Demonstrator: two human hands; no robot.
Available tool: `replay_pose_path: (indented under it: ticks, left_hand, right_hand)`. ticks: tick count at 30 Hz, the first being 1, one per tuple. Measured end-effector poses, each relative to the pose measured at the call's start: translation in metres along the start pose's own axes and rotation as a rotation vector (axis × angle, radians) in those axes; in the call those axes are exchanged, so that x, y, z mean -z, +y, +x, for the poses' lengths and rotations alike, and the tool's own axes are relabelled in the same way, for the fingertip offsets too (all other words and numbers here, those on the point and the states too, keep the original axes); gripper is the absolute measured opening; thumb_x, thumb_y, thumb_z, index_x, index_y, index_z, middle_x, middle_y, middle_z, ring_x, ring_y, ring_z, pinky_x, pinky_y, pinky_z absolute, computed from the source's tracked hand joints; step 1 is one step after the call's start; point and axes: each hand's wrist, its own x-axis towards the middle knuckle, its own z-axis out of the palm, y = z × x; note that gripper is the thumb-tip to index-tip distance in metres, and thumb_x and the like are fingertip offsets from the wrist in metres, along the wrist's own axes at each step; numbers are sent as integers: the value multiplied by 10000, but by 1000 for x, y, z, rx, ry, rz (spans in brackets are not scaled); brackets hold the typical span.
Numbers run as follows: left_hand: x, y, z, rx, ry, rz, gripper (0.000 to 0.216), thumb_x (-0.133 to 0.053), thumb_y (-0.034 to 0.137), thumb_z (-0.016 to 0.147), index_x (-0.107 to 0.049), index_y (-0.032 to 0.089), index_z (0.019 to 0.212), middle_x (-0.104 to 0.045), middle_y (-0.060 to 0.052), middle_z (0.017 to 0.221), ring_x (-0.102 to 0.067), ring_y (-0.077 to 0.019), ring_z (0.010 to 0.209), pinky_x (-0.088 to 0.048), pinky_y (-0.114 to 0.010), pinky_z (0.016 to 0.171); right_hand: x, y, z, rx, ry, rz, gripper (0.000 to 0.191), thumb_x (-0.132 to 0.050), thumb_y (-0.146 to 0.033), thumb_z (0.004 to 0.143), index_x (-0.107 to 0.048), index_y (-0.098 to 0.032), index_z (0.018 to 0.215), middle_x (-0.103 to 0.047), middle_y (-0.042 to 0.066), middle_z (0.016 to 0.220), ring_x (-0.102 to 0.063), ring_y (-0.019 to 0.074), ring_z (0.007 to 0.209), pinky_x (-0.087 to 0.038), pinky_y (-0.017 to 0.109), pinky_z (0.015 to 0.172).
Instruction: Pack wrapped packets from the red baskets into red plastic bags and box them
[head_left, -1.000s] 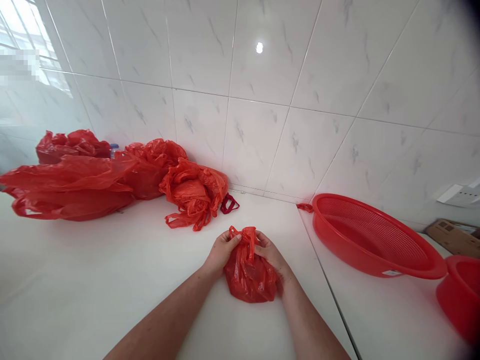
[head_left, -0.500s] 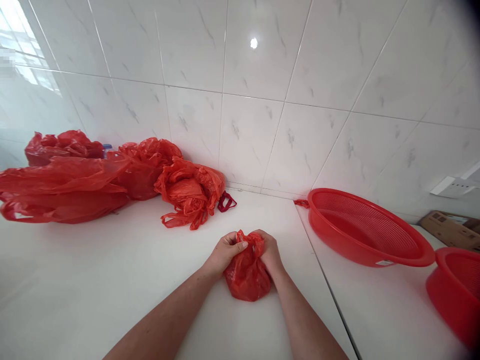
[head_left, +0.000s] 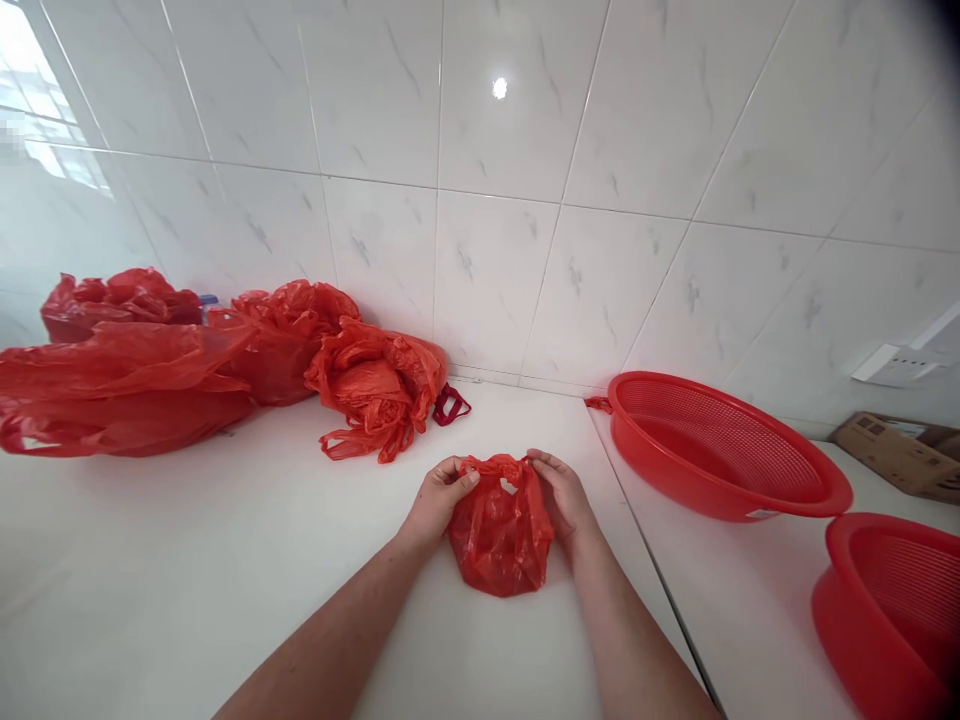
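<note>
A small red plastic bag (head_left: 501, 545) is held just above or on the white table, its top edge spread between my two hands. My left hand (head_left: 442, 497) pinches the bag's upper left corner between thumb and fingers. At the upper right corner, my right hand (head_left: 561, 492) grips the bag's edge with its fingertips; its thumb is mostly hidden. A small gap shows near the bag's top. What the bag contains, if anything, cannot be made out.
Several red plastic bags (head_left: 127, 390) lie along the wall at left, with a crumpled bundle of bags (head_left: 379, 385) and a dark red strap (head_left: 451, 404) beside them. To the right stand a red colander (head_left: 720, 490) and a second red basket (head_left: 862, 625). Behind is a cardboard box (head_left: 892, 455).
My hands have moved apart, the right one outward, and the bag's top has widened between them. The view has shifted slightly.
</note>
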Motion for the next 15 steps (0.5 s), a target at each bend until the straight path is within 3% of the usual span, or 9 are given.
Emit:
replay_pose_path:
  ticks: [2, 5, 9, 15]
  left_hand:
    - [8, 6, 3, -72, 91, 21, 206, -720, 308, 714, -574, 166, 687, -620, -21, 1002, -568, -135, 835, -440, -253, 773]
    - [17, 13, 8, -119, 214, 55, 229, -726, 318, 702, -559, 169, 654, -602, -14, 1049, -545, -123, 863, -424, -234, 767]
    - [20, 15, 9, -88, 240, 1, 240, -737, 329, 682, -549, 181, 662, -605, 5, 940, -541, -118, 834, -427, -243, 752]
    - [21, 16, 9, -107, 233, -16, 244, -724, 322, 697, -527, 178, 680, -581, 5, 966, -539, -115, 872, -434, -233, 756]
  right_hand:
    - [8, 4, 8, 100, 194, -254, 165, -616, -315, 671, -667, -222, 796, -673, 40, 811, -614, 215, 775, -472, 371, 744]
    - [17, 7, 14, 173, 336, -399, 142, -556, -255, 681, -667, -238, 767, -653, 47, 907, -582, 224, 880, -425, 369, 814]
    - [21, 9, 15, 202, 412, -507, 172, -506, -228, 693, -656, -240, 776, -626, 62, 945, -560, 237, 885, -406, 375, 800]
    - [27, 15, 18, 222, 450, -630, 195, -469, -231, 701, -650, -210, 771, -615, 83, 950, -555, 244, 882, -396, 375, 802]
